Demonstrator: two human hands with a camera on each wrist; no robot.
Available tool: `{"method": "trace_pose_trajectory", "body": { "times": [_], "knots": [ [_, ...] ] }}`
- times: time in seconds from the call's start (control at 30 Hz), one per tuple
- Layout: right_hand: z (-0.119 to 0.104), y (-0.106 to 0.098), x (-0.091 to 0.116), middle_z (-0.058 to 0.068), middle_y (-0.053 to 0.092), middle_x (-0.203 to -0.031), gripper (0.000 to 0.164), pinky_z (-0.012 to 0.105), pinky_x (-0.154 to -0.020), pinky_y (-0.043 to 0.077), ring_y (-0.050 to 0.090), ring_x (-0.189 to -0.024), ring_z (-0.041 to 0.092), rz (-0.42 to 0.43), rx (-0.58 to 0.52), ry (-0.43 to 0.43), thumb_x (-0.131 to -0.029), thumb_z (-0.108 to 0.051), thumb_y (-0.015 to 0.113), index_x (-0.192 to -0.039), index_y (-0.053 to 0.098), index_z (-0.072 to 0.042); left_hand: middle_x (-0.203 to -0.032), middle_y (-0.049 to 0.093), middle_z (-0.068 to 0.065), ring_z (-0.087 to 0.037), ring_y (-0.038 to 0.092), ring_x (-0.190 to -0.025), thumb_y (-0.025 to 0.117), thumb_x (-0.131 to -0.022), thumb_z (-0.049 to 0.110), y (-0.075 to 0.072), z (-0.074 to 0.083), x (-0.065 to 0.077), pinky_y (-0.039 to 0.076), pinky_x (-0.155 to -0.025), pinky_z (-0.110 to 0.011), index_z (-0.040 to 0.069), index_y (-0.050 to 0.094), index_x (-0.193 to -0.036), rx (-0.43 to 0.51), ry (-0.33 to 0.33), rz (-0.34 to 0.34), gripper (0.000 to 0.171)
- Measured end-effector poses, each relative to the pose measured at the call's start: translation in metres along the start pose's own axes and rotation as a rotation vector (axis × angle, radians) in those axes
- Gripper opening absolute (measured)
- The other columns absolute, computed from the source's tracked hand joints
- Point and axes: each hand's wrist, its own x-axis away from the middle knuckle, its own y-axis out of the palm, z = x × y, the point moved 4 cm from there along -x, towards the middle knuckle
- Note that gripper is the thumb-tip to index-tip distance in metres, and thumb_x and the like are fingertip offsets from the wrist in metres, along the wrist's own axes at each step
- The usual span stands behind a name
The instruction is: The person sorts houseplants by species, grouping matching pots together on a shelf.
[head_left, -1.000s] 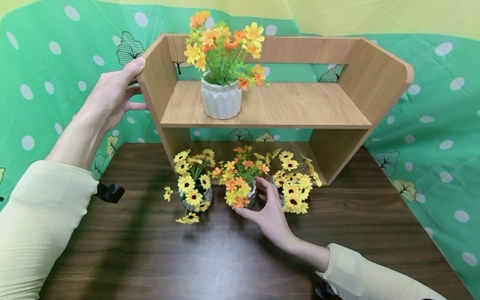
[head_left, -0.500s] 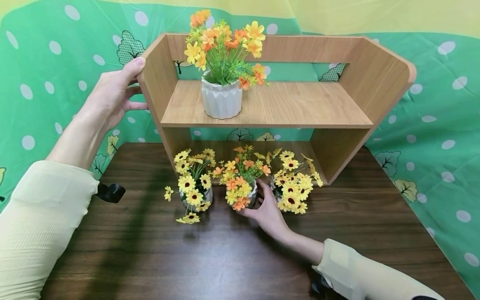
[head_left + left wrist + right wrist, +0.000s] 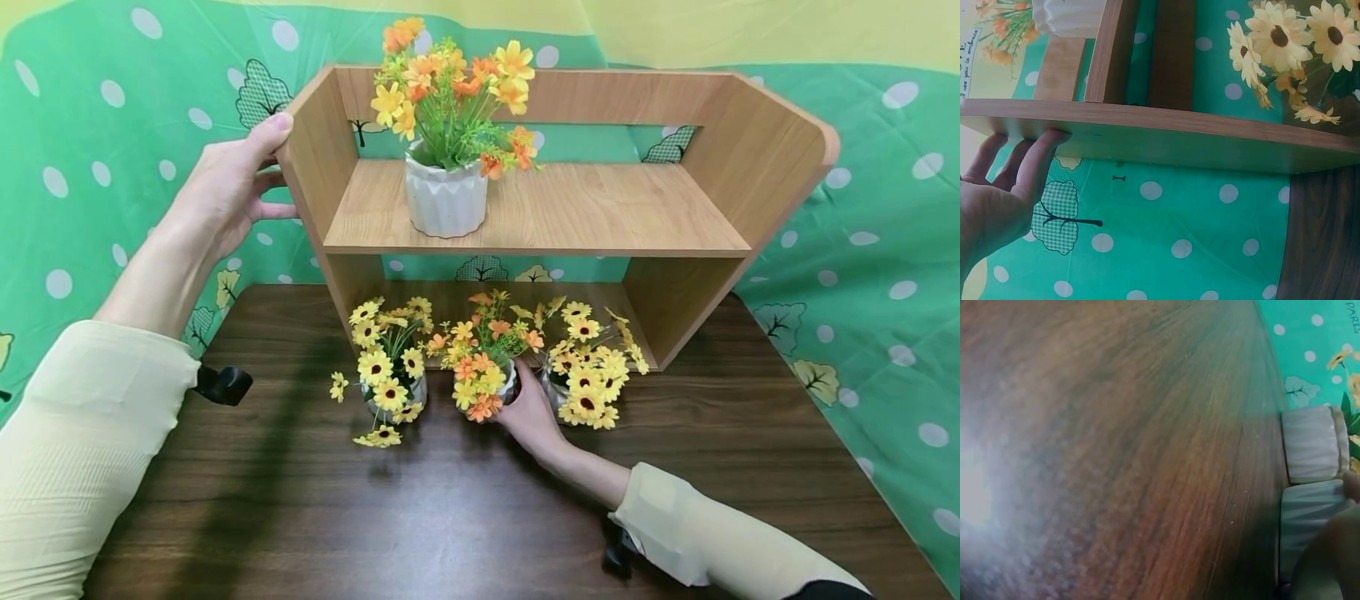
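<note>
My left hand (image 3: 232, 187) rests against the outer side of the wooden shelf unit (image 3: 540, 250), thumb at its front edge. In the left wrist view straight fingers (image 3: 1035, 169) touch the side panel. My right hand (image 3: 531, 417) grips the middle flower pot (image 3: 507, 390), which bears orange and yellow flowers. Its thumb is mostly hidden by the blooms. That pot (image 3: 1304, 519) is partly covered by the hand in the right wrist view. Yellow daisy-like flowers fill the pots on its left (image 3: 390, 392) and right (image 3: 555, 392).
On the upper shelf board, left of centre, stands a white fluted pot (image 3: 447, 200) with orange and yellow flowers. The dark wooden table (image 3: 420, 517) carries the shelf unit. Behind hangs a green dotted cloth (image 3: 900, 250).
My right hand has moved slightly left and closed round the middle flower pot. The left hand keeps its place on the shelf unit.
</note>
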Motion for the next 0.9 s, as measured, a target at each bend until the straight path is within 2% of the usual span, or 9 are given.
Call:
{"method": "trace_pose_trajectory", "body": {
  "times": [0.53, 0.9],
  "knots": [
    [-0.0009, -0.0002, -0.004, 0.015, 0.06, -0.145, 0.082, 0.052, -0.122, 0.039, 0.055, -0.137, 0.034, 0.007, -0.053, 0.008, -0.075, -0.012, 0.088, -0.147, 0.05, -0.015, -0.157, 0.037, -0.001, -0.028, 0.044, -0.135, 0.07, -0.096, 0.045, 0.0005, -0.0001, 0.0019, 0.066, -0.068, -0.032, 0.017, 0.055, -0.148, -0.016, 0.014, -0.009, 0.061],
    [-0.0044, -0.0014, -0.0056, 0.013, 0.063, -0.138, 0.078, 0.05, -0.116, 0.044, 0.058, -0.13, 0.032, 0.012, -0.036, 0.002, -0.075, -0.009, 0.087, -0.144, 0.053, -0.016, -0.157, 0.037, -0.001, -0.028, 0.043, -0.137, 0.07, -0.096, 0.045, 0.0002, -0.0005, 0.0011, 0.066, -0.069, -0.032, 0.018, 0.054, -0.149, -0.021, 0.011, -0.011, 0.062]
  ]
}}
